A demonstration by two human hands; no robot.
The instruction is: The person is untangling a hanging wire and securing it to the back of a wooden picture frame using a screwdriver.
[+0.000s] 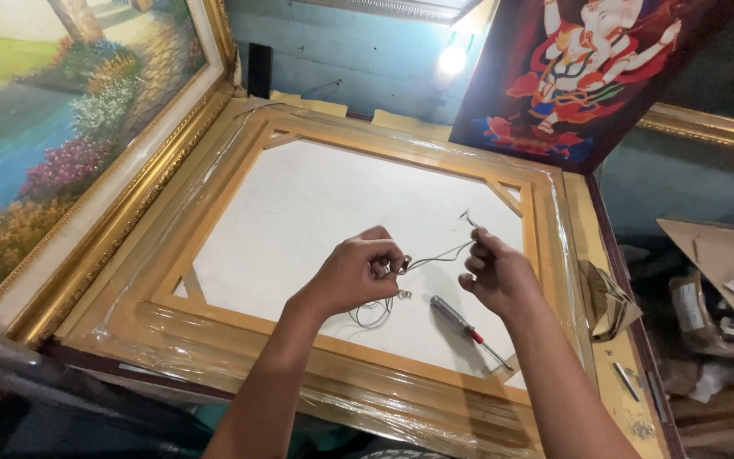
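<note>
While the big picture frame lies face down across the worktop, wrapped in clear film and showing the white back of its canvas, both hands work just above that white field. A landscape painting in a gilt frame leans at the left, and a red figure painting stands at the far right corner.

The left hand is curled shut on one end of a thin hanging wire, pinching it between thumb and fingertips, with slack wire looping down below the fist to the canvas. The right hand is closed on the other end, whose tip pokes up just past its fingers. Between them the wire runs almost level, left to right, rising slightly toward the right hand.

A screwdriver with a red collar lies on the canvas, slanting down to the right, just beneath the right hand and clearly nearer to it than to the left. A small screw sits beside the wire loop.
</note>
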